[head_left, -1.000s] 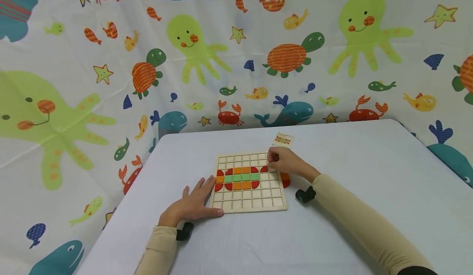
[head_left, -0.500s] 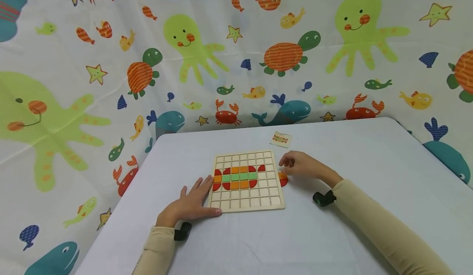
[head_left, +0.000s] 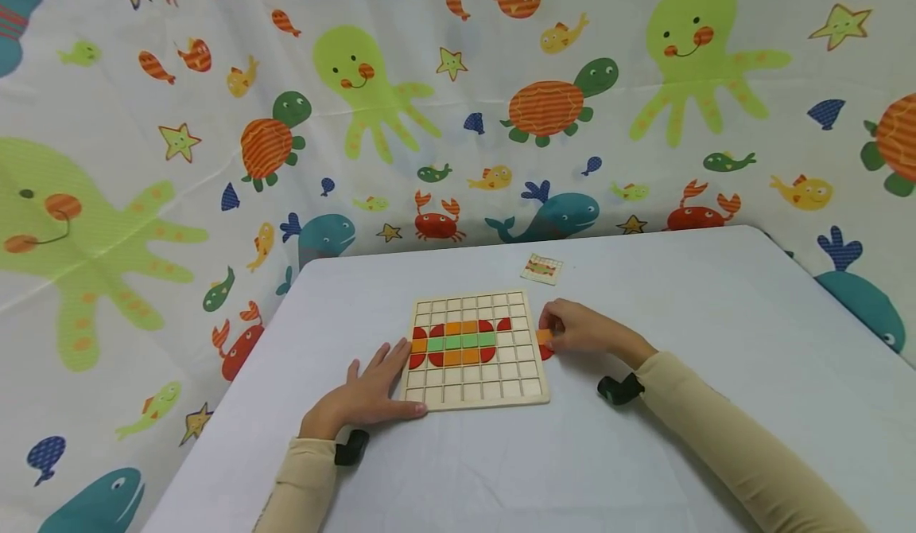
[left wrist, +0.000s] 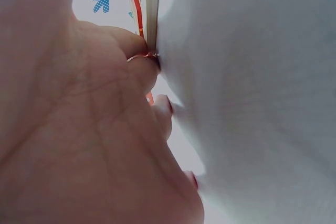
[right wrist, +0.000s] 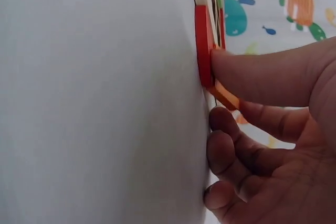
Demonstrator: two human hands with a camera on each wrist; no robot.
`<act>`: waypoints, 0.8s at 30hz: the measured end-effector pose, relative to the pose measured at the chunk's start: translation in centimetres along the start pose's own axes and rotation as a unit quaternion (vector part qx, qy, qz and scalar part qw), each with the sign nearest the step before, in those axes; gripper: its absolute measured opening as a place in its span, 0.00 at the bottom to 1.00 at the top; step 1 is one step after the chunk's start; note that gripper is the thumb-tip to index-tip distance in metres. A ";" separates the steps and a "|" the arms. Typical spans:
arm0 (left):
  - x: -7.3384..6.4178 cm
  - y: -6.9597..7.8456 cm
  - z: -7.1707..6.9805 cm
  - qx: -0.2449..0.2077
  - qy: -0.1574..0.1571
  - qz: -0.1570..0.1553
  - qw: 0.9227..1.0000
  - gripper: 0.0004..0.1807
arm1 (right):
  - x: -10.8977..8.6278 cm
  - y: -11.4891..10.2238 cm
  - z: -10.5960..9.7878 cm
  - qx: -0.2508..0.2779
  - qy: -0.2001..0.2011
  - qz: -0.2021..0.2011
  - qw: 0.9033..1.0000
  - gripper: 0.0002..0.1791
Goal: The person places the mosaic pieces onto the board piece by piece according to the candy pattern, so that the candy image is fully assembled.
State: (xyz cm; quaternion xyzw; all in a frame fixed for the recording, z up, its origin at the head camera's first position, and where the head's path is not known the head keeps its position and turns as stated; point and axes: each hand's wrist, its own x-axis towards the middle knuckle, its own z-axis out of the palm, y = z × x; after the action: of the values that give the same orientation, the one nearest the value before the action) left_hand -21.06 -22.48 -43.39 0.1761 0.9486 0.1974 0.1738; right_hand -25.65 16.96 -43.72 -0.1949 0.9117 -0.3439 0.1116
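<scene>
A wooden grid board lies on the table with red quarter-round, orange and green square tiles set across its upper middle rows. Fingers spread, my left hand rests along the board's left edge and near corner. My right hand is just past the right edge, where thumb and forefinger pinch an orange square tile. Beside that tile, a red quarter-round tile lies on the table close to the board, partly covered by the thumb in the right wrist view.
A small pattern card lies behind the board, towards the back of the white table. A cloth backdrop with printed sea animals hangs behind the table.
My right hand has left the board, where a red quarter-round tile now shows in the right part, moved right, and taken the orange tile beside the edge. The left hand stays put.
</scene>
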 end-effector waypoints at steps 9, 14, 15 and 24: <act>-0.2 -0.2 0.0 -0.009 -0.001 0.004 1.000 0.66 | 0.2 -0.3 0.1 0.024 0.026 -0.004 0.999 0.08; -0.2 0.1 -0.2 -0.009 0.000 0.004 1.000 0.66 | 0.4 -0.6 -0.5 0.055 0.053 -0.007 0.997 0.06; -0.2 0.1 -0.2 -0.009 0.000 0.005 1.000 0.66 | 0.5 -0.7 -0.6 0.060 0.057 -0.012 0.997 0.06; 0.0 -0.1 0.0 -0.003 0.000 0.000 1.000 0.66 | 1.6 -2.1 -0.2 0.100 0.056 -0.041 0.993 0.04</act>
State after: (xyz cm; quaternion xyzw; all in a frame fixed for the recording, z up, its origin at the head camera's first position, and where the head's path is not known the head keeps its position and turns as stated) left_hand -21.09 -22.56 -43.45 0.1758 0.9480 0.2003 0.1740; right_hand -26.53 14.96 -42.29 -0.2001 0.8690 -0.4478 0.0649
